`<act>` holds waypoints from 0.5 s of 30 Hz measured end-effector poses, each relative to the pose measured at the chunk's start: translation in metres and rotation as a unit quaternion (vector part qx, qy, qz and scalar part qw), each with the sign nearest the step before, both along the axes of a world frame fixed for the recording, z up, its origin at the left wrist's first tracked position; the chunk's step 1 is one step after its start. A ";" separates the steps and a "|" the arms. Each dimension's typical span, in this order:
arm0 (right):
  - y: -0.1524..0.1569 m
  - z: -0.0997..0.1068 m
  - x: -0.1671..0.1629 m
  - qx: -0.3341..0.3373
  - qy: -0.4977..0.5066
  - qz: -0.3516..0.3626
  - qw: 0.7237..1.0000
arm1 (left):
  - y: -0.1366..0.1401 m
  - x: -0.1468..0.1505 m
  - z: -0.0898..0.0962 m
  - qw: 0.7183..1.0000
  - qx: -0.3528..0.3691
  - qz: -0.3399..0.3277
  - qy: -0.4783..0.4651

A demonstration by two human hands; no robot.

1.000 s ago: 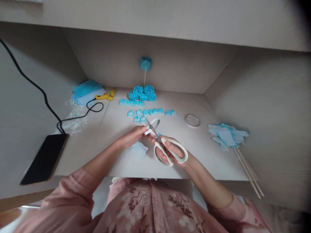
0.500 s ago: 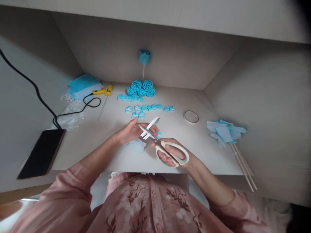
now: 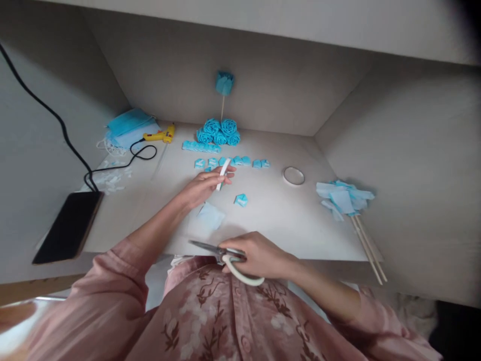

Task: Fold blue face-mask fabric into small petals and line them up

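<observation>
My left hand (image 3: 206, 186) pinches a narrow roll of white tape (image 3: 224, 173), seen edge-on, above the table. In my right hand (image 3: 259, 254) is a pair of scissors (image 3: 240, 273) with cream handles, low by the table's front edge, its blades pointing left and looking closed. Between the hands lie a small folded blue piece (image 3: 241, 200) and a pale blue square (image 3: 211, 215). Behind the left hand runs a row of similar folded blue pieces (image 3: 240, 160), partly hidden by the fingers.
Several blue rosettes (image 3: 220, 133) are stacked at the back, with a blue flower (image 3: 224, 83) on a stick. A yellow glue gun (image 3: 161, 134), face masks (image 3: 131, 128) and a phone (image 3: 67, 228) are left. A thin ring (image 3: 293, 176) and sticks with blue strips (image 3: 345, 195) lie right.
The scissors have left the white tape and moved down toward my body. My left hand has lifted slightly away with the tape. The folded piece and pale square are more visible.
</observation>
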State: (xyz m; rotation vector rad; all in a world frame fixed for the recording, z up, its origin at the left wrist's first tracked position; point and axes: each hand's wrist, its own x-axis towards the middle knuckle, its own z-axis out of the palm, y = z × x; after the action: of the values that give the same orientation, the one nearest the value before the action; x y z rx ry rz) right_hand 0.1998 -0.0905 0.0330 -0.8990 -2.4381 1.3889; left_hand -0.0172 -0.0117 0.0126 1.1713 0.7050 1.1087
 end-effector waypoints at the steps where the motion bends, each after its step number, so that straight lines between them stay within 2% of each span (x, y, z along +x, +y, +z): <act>1: 0.000 0.000 0.004 -0.007 0.009 -0.031 0.999 | 0.000 -0.001 0.000 1.000 0.018 0.010 0.019; 4: 0.005 0.003 0.034 -0.061 0.096 -0.153 0.982 | 0.001 -0.004 0.005 0.983 0.106 0.024 0.146; 6: 0.006 0.002 0.062 -0.135 0.184 -0.213 0.950 | 0.002 -0.002 0.013 0.950 0.174 -0.002 0.259; 8: 0.003 -0.002 0.088 -0.213 0.279 -0.289 0.890 | 0.005 0.004 0.023 0.897 0.248 -0.028 0.366; 10: -0.005 -0.008 0.108 -0.284 0.352 -0.357 0.818 | 0.011 0.015 0.031 0.830 0.322 -0.034 0.455; 12: -0.013 -0.015 0.123 -0.332 0.394 -0.399 0.758 | 0.019 0.032 0.035 0.764 0.383 -0.027 0.519; 13: -0.016 -0.018 0.128 -0.343 0.409 -0.412 0.739 | 0.025 0.044 0.035 0.738 0.406 -0.026 0.539; 15: -0.021 -0.021 0.137 -0.340 0.434 -0.424 0.719 | 0.038 0.071 0.031 0.696 0.440 -0.030 0.566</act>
State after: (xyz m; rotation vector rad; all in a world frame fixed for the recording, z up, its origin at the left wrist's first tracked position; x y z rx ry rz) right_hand 0.3366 -0.1115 0.0119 -0.9506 -0.6260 1.6948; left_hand 0.0540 0.0267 0.0433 2.7945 1.0503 0.4966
